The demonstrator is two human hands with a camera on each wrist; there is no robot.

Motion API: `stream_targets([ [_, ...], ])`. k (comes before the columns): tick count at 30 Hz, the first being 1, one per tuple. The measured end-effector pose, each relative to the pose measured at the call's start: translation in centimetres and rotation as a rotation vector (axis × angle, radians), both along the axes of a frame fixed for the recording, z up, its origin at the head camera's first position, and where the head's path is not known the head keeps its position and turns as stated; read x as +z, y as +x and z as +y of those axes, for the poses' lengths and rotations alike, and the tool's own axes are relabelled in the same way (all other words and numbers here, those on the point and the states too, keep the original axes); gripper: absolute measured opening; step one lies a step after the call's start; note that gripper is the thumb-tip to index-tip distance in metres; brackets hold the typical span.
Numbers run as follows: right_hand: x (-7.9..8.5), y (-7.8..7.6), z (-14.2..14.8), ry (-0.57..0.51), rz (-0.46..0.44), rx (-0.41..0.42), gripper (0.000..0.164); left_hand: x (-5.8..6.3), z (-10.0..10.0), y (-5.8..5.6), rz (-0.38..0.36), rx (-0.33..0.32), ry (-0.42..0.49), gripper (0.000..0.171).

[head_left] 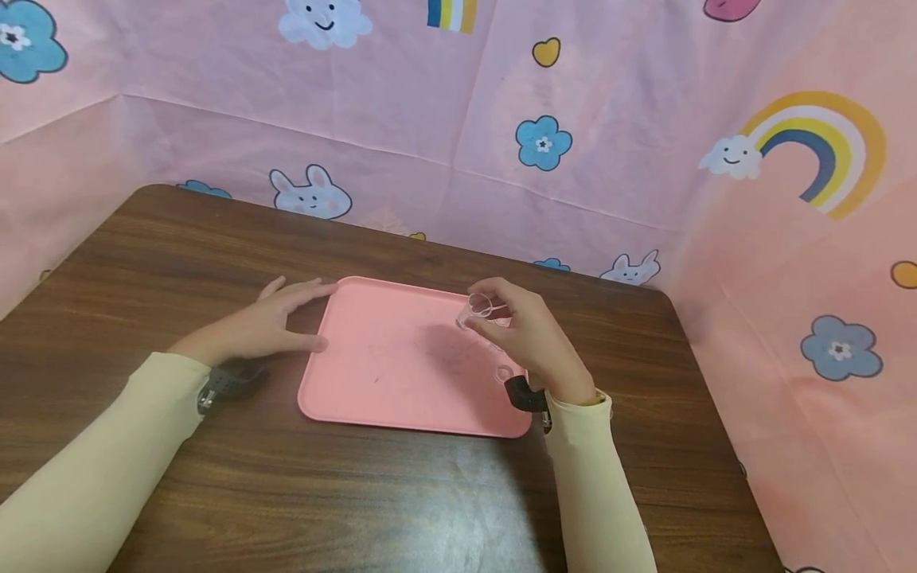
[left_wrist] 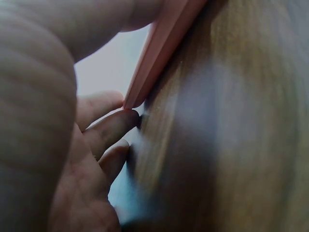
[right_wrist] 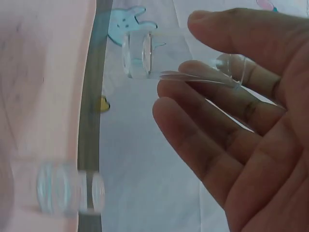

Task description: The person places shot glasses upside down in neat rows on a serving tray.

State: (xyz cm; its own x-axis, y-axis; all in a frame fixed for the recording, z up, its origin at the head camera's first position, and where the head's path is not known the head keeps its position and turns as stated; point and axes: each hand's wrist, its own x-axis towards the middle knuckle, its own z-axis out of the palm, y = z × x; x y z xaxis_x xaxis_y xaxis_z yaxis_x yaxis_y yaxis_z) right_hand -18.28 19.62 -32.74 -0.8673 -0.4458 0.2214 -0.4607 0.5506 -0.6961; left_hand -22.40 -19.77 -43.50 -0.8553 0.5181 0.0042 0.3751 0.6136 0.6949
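My right hand [head_left: 526, 326] holds a small clear cup [head_left: 478, 305] between thumb and fingers, over the right part of the pink tray [head_left: 372, 358]. In the right wrist view the cup [right_wrist: 154, 55] lies sideways across the picture, its thick base pointing left. A second small clear vessel [right_wrist: 70, 191] stands on the tray by its edge; from the head its round rim [head_left: 505, 373] shows near the right wrist. My left hand [head_left: 268, 322] rests at the tray's left edge with fingers extended, thumb over the rim. Its fingertips touch the tray's side [left_wrist: 145, 72].
The tray lies on a dark brown wooden table [head_left: 344, 493]. Pink cloth [head_left: 430, 119] with cartoon prints hangs behind and beside the table. Dark straps [head_left: 526, 394] sit on both wrists.
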Motion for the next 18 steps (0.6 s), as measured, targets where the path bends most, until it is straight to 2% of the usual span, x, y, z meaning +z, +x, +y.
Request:
stream_targets([
  [5, -0.2, 0.4, -1.5, -0.004, 0.015, 0.034, 0.034, 0.1, -0.1, 0.1, -0.016, 0.003, 0.009, 0.091],
  [12, -0.8, 1.0, -2.8, -0.104, 0.032, 0.102, 0.036, 0.0, 0.2, 0.0, -0.008, 0.006, -0.007, 0.092],
  [18, -1.1, 1.2, -4.0, -0.132, 0.073, 0.161, 0.036, 0.0, 0.0, 0.1, -0.008, 0.016, -0.002, 0.092],
])
